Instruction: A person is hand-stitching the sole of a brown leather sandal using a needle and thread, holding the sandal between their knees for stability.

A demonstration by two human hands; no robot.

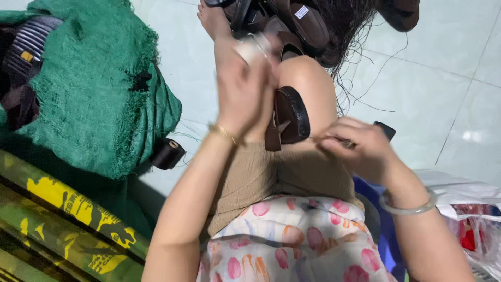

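My left hand (242,91) is raised over my knee, fingers closed on the top of a dark brown sandal piece (288,117) that rests against my leg; the hand is blurred with motion. My right hand (360,146) sits lower at the right, fingers pinched on a small dark tool or piece (385,129) beside the knee. A thin thread seems to run from the sandal toward this hand. Several more brown sandals (292,21) lie in a heap past my knee, with loose black threads (360,68) trailing over the tile.
A green net sack (99,99) bulges at the left, with a black thread spool (168,154) at its foot. A yellow and green patterned mat (57,219) lies at the lower left. Plastic bags (469,209) sit at the right on the pale tiled floor (443,78).
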